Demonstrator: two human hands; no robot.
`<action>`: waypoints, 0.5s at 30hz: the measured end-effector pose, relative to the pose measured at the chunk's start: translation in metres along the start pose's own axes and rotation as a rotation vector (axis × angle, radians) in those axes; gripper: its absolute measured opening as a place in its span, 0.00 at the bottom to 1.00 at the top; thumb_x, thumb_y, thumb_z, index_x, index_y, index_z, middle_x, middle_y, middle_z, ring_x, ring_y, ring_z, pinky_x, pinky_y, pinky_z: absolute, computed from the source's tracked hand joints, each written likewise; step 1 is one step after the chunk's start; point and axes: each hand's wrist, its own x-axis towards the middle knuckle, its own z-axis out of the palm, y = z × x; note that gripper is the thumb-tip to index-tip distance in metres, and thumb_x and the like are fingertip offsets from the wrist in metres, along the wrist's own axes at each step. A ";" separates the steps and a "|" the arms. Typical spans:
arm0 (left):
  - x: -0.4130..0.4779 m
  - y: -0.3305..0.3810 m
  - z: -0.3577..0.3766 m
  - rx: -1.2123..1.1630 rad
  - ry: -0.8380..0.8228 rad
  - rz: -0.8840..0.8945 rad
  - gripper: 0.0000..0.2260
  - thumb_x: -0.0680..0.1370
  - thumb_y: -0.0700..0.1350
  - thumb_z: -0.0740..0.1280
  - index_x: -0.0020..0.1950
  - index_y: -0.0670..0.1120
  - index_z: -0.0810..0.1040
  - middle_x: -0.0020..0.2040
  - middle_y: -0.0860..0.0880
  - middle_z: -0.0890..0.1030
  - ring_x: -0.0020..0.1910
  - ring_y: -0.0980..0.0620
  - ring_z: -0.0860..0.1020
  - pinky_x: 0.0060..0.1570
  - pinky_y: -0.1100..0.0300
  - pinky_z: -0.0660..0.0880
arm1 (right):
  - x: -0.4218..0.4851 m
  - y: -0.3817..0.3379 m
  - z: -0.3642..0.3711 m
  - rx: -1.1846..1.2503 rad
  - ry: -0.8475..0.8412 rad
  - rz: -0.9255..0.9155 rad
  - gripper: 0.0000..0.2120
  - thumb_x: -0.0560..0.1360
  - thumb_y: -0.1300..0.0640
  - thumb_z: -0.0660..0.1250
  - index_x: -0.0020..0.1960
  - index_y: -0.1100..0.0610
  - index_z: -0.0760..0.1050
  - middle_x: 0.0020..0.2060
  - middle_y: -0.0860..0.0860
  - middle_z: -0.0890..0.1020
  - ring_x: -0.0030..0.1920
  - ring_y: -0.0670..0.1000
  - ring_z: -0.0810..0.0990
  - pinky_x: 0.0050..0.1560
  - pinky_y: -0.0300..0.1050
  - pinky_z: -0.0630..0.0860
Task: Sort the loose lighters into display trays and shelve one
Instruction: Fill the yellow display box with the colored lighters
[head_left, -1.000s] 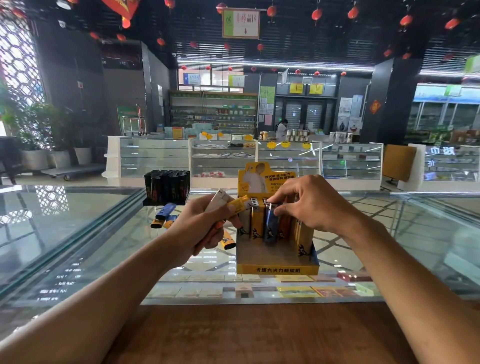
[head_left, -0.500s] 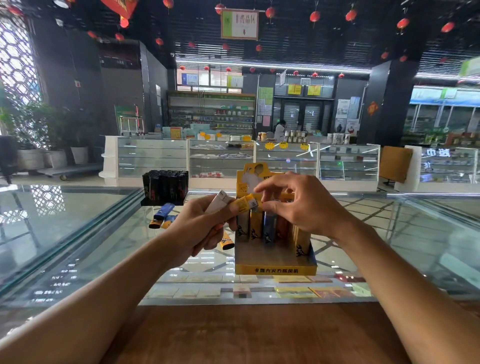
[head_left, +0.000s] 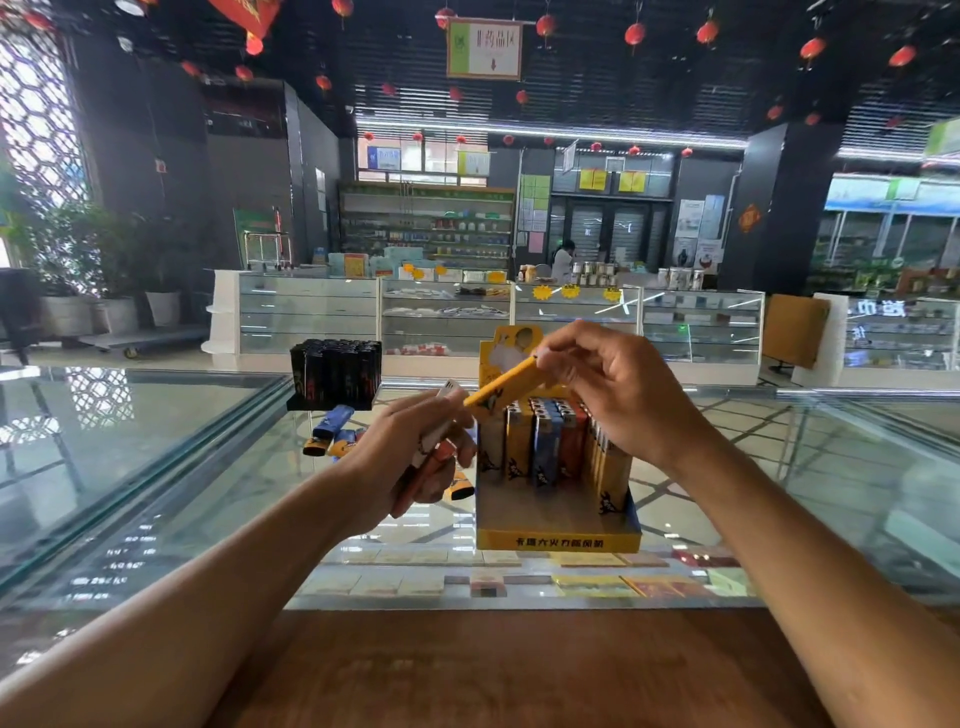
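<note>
The front half of the yellow tray (head_left: 558, 543) is free to enter; upright lighters (head_left: 540, 441) block its back.

Two display trays standing on the desk (head_left: 156, 467): one yellow tray (head_left: 558, 540), one black tray (head_left: 335, 371). Black tray holding black lighters, too tightly packed to count.

Two hands working. Right hand (head_left: 618, 400) pinching one yellow lighter (head_left: 506, 389). Left hand (head_left: 405, 457) gripping at least two: one white lighter (head_left: 441, 415), one orange lighter (head_left: 426, 473).

About three loose lighters (head_left: 332, 421) lying beside the black tray.

Yellow tray's front row showing four lighters, more standing behind; total not countable.
</note>
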 end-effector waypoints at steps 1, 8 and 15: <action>0.000 0.000 0.000 -0.024 -0.003 -0.030 0.15 0.85 0.50 0.56 0.45 0.42 0.72 0.38 0.40 0.74 0.24 0.51 0.67 0.25 0.63 0.63 | 0.000 0.001 -0.001 0.009 0.029 0.013 0.11 0.78 0.53 0.69 0.55 0.59 0.81 0.42 0.46 0.84 0.39 0.40 0.84 0.39 0.34 0.78; 0.004 -0.003 -0.002 0.013 0.079 0.004 0.13 0.86 0.43 0.56 0.60 0.37 0.75 0.37 0.43 0.77 0.28 0.50 0.70 0.28 0.60 0.63 | -0.003 0.003 0.005 -0.210 0.016 -0.004 0.12 0.75 0.57 0.75 0.59 0.51 0.83 0.52 0.46 0.86 0.46 0.42 0.85 0.49 0.37 0.82; 0.000 -0.002 0.001 0.092 0.065 0.078 0.13 0.85 0.48 0.60 0.58 0.38 0.76 0.36 0.42 0.77 0.26 0.50 0.70 0.27 0.61 0.64 | -0.005 0.010 0.019 -0.444 -0.100 -0.003 0.13 0.73 0.51 0.77 0.57 0.46 0.82 0.51 0.48 0.83 0.47 0.46 0.81 0.50 0.41 0.78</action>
